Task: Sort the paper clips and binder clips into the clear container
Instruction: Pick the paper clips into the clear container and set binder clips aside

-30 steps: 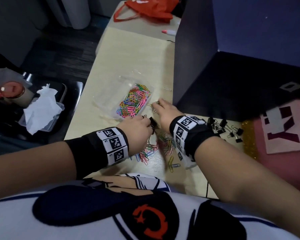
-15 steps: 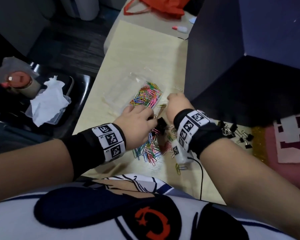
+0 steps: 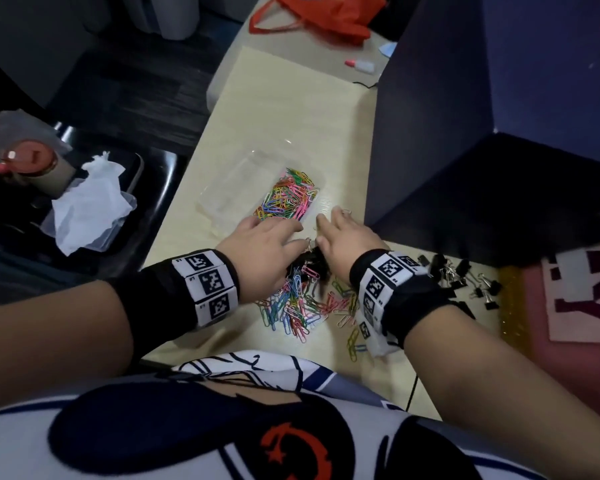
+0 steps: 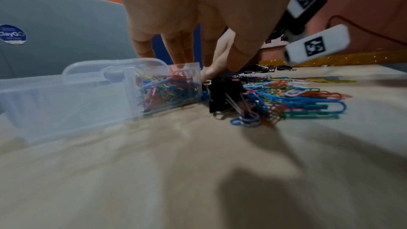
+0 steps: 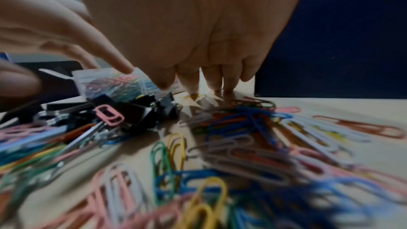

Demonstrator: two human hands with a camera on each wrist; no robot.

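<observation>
The clear container (image 3: 229, 188) lies on the pale table; its right compartment holds coloured paper clips (image 3: 288, 199). A loose pile of coloured paper clips (image 3: 298, 306) lies nearer me. Black binder clips (image 3: 309, 266) are heaped between my hands. My left hand (image 3: 274, 237) reaches over the container's near end with its fingers straight and holds nothing. In the left wrist view the left hand (image 4: 204, 55) hangs over the container (image 4: 77, 97) and the binder clips (image 4: 222, 93). My right hand (image 3: 336, 233) is spread, and its fingertips (image 5: 193, 86) touch the table behind the binder clips (image 5: 136, 109).
More small binder clips (image 3: 465, 278) lie scattered at the right. A dark blue partition (image 3: 465, 133) stands close behind my right hand. A pink sheet (image 3: 586, 306) covers the far right. Off the table's left edge are a tub with white tissue (image 3: 87, 209) and a red-lidded cup (image 3: 28, 161).
Both hands have moved forward from the loose pile toward the container. The left hand's curled fingers have straightened, and the right hand's fingers have spread.
</observation>
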